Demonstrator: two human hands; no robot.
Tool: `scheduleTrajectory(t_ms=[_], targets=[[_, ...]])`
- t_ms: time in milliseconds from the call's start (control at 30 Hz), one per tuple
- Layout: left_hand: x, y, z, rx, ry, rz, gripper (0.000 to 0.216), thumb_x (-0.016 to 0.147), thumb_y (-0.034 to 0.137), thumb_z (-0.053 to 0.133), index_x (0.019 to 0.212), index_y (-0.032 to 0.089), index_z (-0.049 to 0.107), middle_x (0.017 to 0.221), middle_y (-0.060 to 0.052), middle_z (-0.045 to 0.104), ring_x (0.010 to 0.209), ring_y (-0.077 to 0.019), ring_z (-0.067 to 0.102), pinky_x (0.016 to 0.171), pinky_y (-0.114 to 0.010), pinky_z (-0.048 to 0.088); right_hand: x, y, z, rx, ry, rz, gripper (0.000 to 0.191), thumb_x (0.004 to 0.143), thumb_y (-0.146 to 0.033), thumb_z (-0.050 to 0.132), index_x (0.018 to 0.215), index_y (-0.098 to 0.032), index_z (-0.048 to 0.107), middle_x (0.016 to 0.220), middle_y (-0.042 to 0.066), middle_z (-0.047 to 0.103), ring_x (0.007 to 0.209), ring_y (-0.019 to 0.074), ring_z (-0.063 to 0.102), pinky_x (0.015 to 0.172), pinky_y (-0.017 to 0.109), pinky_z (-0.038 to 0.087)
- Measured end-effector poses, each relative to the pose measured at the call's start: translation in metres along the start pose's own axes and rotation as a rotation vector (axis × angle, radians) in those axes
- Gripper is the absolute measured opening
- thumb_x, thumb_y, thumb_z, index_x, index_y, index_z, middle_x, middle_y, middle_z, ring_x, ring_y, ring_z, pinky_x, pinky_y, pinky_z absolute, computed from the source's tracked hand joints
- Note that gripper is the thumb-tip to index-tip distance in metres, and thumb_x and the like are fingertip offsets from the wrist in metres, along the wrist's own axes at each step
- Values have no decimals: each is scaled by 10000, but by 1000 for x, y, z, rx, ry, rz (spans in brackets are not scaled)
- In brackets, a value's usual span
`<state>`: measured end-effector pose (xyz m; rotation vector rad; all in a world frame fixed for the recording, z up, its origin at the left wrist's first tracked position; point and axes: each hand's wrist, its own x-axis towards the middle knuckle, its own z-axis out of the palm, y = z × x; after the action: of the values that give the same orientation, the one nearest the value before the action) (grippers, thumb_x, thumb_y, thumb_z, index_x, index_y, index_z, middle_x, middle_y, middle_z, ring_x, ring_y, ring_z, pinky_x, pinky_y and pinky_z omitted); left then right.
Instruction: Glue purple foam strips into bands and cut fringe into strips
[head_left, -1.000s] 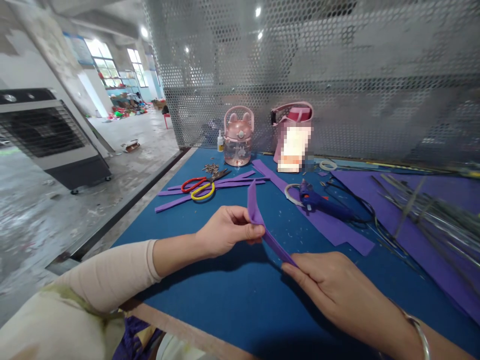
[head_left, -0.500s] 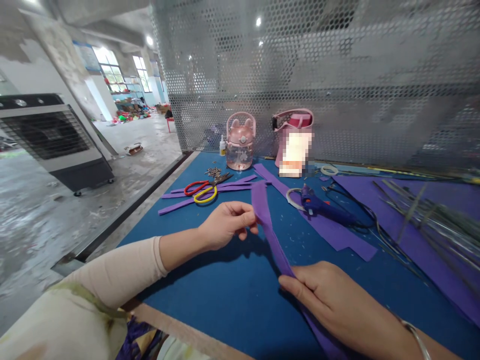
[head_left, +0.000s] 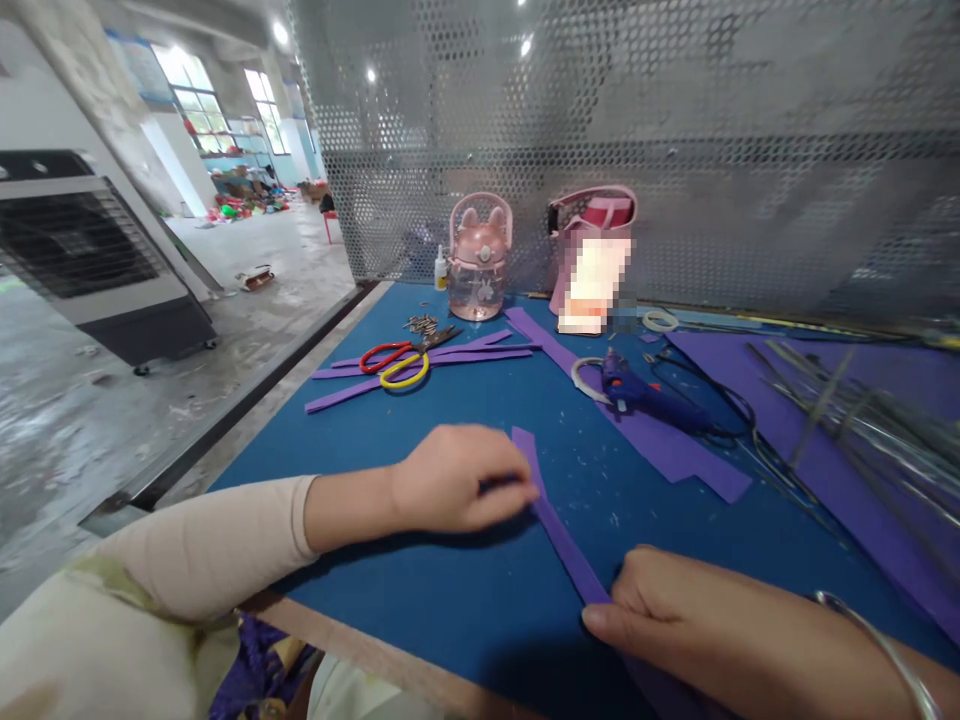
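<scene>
Holding purple strip | right hand | far end lower than before

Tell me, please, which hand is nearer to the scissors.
Left. The left hand is on the near side of the scissors, slightly right, not touching them. The right hand is farther right and closer to the person, holding a purple strip.
</scene>
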<state>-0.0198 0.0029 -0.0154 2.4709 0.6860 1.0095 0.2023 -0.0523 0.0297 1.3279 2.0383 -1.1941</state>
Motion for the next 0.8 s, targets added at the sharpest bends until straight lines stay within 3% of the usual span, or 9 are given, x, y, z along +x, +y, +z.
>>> scheduleTrajectory(t_ms=[67,200,233,300,333,367,467,567,800], targets=[[-5,6,5,170,-237,182,158,913,264,509,928,171,636,849,-41,668,780,-148,587,706,-261,445,-7,-1,-1,-25,-37,8,620,919,-529,281,417,-187,403,395,-12,394,436,103,429,521,233,368],[-8,11,18,319,-330,205,281,933,289,467,1136,162,615,977,-80,656,866,-192,584,772,-313,460,-13,14,-20,-31,68,-23,505,860,-563,394,533,-192,497,422,-30,423,412,99,399,439,224,309],[-8,12,20,328,-335,207,279,934,293,462,1126,164,618,957,-79,650,845,-190,580,757,-313,462,-11,22,-28,-50,201,-39,493,859,-569,384,568,-194,519,457,-22,462,422,105,415,429,229,314],[-6,12,21,341,-323,207,251,937,297,448,1023,162,641,897,-71,643,792,-182,574,723,-308,466,-2,43,-48,-166,686,-42,491,884,-558,322,682,-195,584,606,18,589,544,145,540,517,253,419],[-5,12,20,345,-295,189,245,937,294,441,963,158,643,878,-71,641,781,-181,573,717,-307,469,5,55,-58,-278,960,36,466,903,-515,304,812,-200,634,748,42,661,677,181,615,632,286,475],[-4,11,19,347,-249,156,232,933,273,438,935,152,636,890,-78,641,797,-183,577,727,-308,476,13,67,-67,-327,1074,89,412,892,-450,340,964,-175,639,947,99,689,874,244,640,772,353,487],[0,0,12,331,-117,29,277,853,123,471,1105,130,586,1173,-142,593,1022,-222,572,860,-348,484,34,98,-83,-416,1121,132,543,775,-230,438,1282,-47,512,1350,218,524,1253,342,475,1013,464,379],[7,-18,7,278,-134,9,443,803,18,453,1213,148,560,1430,-181,415,1233,-247,494,977,-389,444,46,115,-86,-446,1084,151,616,771,-181,421,1372,-46,440,1366,209,520,1212,340,527,988,482,420],[19,-42,6,185,-255,67,231,936,182,468,977,170,695,1209,-103,651,1079,-185,614,923,-310,484,52,121,-86,-440,1124,115,527,843,-335,435,1312,-106,511,1328,161,566,1188,306,548,963,434,467]])
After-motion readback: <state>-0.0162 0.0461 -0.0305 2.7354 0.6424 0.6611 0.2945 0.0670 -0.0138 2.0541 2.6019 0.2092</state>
